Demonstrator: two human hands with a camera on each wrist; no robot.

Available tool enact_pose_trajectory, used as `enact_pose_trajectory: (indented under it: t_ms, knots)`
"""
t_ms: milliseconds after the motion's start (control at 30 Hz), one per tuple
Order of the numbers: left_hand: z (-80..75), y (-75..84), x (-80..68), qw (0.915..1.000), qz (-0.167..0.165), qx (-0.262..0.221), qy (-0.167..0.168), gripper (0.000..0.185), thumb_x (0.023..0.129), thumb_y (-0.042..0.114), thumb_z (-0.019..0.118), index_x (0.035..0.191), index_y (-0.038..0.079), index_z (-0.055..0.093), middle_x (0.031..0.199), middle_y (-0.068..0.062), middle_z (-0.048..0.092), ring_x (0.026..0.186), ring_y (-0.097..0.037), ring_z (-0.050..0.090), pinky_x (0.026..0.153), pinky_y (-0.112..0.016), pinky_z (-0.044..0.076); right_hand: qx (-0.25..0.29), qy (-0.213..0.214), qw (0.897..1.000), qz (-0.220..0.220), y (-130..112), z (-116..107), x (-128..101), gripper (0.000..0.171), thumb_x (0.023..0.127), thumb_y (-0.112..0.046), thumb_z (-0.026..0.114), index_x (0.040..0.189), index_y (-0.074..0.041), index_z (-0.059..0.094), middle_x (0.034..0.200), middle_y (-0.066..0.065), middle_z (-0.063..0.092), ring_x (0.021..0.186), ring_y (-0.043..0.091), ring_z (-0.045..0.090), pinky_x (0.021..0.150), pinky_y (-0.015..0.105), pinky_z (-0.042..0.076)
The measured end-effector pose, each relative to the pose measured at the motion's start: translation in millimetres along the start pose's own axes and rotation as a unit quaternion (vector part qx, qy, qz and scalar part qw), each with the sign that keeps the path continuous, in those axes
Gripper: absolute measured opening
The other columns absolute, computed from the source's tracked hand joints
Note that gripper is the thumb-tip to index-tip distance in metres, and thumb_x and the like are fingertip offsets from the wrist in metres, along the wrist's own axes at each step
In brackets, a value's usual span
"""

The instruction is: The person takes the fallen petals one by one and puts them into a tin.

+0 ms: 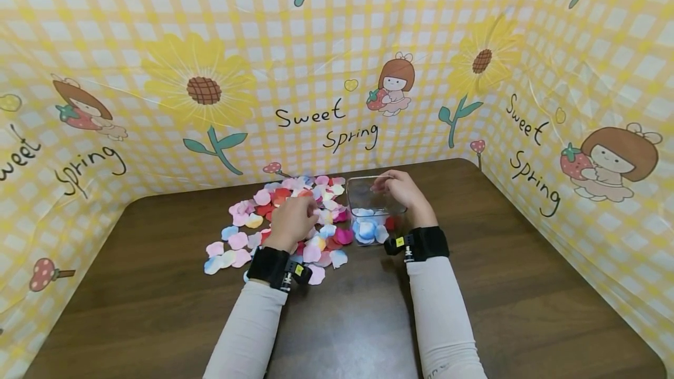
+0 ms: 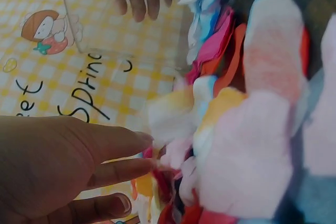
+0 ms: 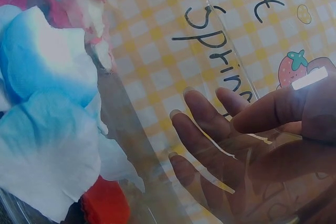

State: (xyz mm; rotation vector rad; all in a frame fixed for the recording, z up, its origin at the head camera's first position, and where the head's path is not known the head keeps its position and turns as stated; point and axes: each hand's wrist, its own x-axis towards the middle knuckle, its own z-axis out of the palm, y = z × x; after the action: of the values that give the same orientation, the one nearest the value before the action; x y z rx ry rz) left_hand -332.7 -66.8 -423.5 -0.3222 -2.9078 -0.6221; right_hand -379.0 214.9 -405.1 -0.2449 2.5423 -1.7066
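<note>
- You were midway through sorting: your left hand (image 1: 292,222) lay on the heap of fabric petals (image 1: 286,224) spread across the brown worktop (image 1: 158,285), with its fingers (image 2: 118,145) nearly straight and their tips just at the petals' edge. I judged it a reach rather than a grip, for the wrist view showed nothing pinched yet.
- Your right hand (image 1: 402,189) hovered at the top rim of the clear box (image 1: 376,210), which stood just to the right of the heap. Its fingers (image 3: 202,129) hung loose and spread inside the wall, holding nothing that I could see.
- The box already held several blue-and-white petals (image 1: 365,228) and a red petal (image 3: 105,203) on its floor, while most petals remained on the worktop.
- By my reading, the next move called for you to close thumb and forefinger on a single petal, lift it free of its neighbours, and carry it over the rim, clear of your right hand.
</note>
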Motion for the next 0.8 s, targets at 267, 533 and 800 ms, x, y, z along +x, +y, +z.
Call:
enact_pose_trajectory:
  t_ms: [267,533,800]
  knots:
    - [-8.1,4.8,0.1,0.9994,0.007,-0.016,-0.031,0.022,0.089,0.022,0.080,0.107,0.010,0.075,0.090,-0.004,0.068,0.081,-0.023,0.059,0.071,-0.041,0.047,0.005,0.000,1.000,0.006,-2.9,-0.1,-2.6,0.036,0.101,-0.006,0.034,0.122,0.006,0.061,0.122,0.025,0.069,0.116,0.039,0.063,0.104,0.052,0.045]
    - [-10.3,6.5,-3.2,0.9872,-0.022,-0.018,-0.157,0.012,0.085,0.020,0.084,0.085,0.013,0.074,0.084,-0.001,0.067,0.077,-0.022,0.059,0.067,-0.037,0.046,0.007,0.000,1.000,0.001,-1.7,0.4,-1.1,0.036,0.100,-0.006,0.034,0.121,0.007,0.061,0.121,0.026,0.069,0.116,0.039,0.064,0.104,0.052,0.046]
    - [-8.6,0.6,-3.7,0.9851,-0.013,-0.036,-0.168,0.008,0.089,0.014,0.078,0.083,0.013,0.072,0.080,-0.001,0.064,0.076,-0.022,0.058,0.068,-0.035,0.045,0.005,0.001,1.000,-0.001,0.0,1.0,0.1,0.037,0.100,-0.006,0.034,0.121,0.007,0.061,0.120,0.026,0.069,0.115,0.040,0.065,0.102,0.053,0.047]
